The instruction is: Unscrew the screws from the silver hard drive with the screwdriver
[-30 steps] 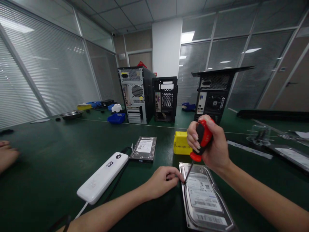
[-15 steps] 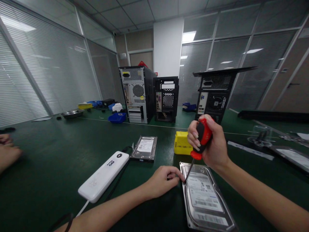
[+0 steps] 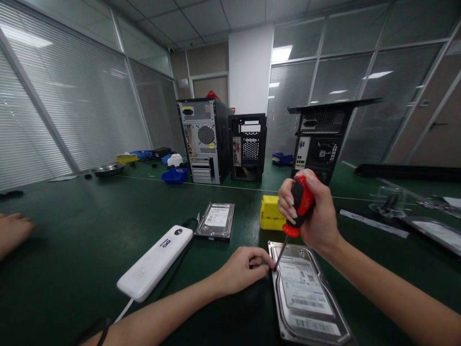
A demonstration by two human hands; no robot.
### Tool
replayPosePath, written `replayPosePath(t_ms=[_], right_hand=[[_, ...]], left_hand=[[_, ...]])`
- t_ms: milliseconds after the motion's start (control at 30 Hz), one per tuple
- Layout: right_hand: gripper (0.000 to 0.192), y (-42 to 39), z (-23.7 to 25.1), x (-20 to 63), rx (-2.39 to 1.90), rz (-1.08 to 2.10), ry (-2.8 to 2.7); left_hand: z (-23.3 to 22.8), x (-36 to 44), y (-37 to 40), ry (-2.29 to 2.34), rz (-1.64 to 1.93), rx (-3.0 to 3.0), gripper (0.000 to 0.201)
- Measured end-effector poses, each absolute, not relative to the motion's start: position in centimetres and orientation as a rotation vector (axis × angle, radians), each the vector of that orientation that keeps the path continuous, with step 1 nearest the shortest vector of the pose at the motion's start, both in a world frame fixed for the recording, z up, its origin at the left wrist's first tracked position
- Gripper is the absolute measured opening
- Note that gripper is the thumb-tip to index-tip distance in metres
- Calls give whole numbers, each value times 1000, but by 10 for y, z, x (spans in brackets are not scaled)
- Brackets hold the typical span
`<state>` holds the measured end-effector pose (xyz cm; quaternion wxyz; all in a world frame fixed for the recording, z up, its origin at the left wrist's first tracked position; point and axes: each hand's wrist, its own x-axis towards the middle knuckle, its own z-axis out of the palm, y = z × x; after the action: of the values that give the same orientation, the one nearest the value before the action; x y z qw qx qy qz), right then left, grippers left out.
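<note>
A silver hard drive (image 3: 304, 288) with a white label lies flat on the green table at the lower right. In my right hand (image 3: 320, 211) is a screwdriver (image 3: 303, 197) with a red and black handle, my fingers wrapped round it. Its shaft slants down to the drive's left edge, where the tip meets a screw spot too small to make out. Beside that tip, my left hand (image 3: 239, 271) rests with curled fingers, its index finger and thumb against the drive's edge. Just behind the drive stands a yellow box (image 3: 272, 213).
A second hard drive (image 3: 216, 221) and a white power bank (image 3: 154, 264) with a cable lie left of centre. Computer cases (image 3: 205, 142) stand at the back, near a blue tray (image 3: 175, 175). Another person's hand (image 3: 14, 233) is at the far left. A clear cup (image 3: 389, 201) sits at right.
My right hand and the screwdriver have shifted very slightly left and up; the tip stays at the drive's edge. The other person's hand at far left has changed its pose.
</note>
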<state>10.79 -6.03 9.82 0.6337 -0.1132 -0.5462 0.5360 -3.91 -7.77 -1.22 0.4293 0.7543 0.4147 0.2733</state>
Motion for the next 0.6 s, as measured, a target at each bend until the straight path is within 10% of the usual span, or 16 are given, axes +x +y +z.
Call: replayPosePath(t_ms=[600], right_hand=[[21, -64, 99, 107, -218, 1249, -1235]], left_hand=[[-14, -41, -79, 996, 676, 1882, 23]])
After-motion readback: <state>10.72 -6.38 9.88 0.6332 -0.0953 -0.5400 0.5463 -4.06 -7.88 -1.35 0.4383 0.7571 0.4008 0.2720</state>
